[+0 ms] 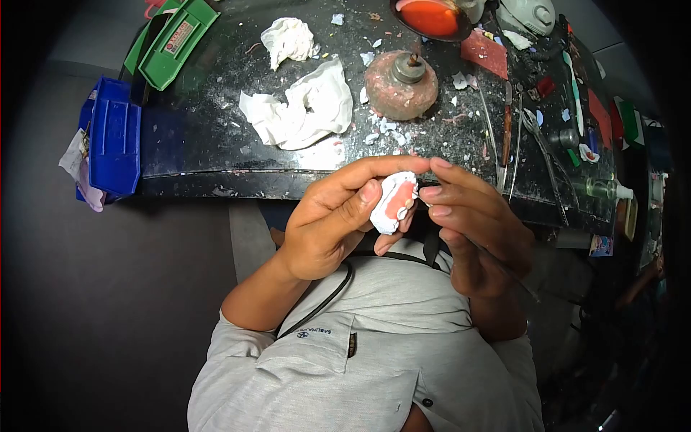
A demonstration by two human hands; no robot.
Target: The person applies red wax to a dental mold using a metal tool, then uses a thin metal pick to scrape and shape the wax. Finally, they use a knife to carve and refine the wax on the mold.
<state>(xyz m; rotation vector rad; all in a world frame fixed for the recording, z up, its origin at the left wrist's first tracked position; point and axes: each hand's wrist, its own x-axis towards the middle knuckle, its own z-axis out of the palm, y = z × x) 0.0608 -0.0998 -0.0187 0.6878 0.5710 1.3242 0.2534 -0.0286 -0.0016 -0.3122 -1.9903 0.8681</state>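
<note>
A white plaster dental model [389, 216] with pink wax [400, 201] over its middle and tooth shapes along one edge is tilted up in front of my shirt. My left hand [327, 216] grips it, thumb on the near face and index finger arched over the top. My right hand [479, 223] is curled close beside the model's right edge, fingertips near the tooth side. A thin dark line sticks out behind that hand; I cannot tell what its fingers hold.
Ahead, the black bench [201, 137] carries crumpled white tissue [309, 104], a spirit burner [401, 85], a pan of red wax [432, 18] and scattered scraps. Metal hand tools [506, 126] and a toothbrush [574, 86] lie right. Blue [115, 137] and green [176, 43] bins stand left.
</note>
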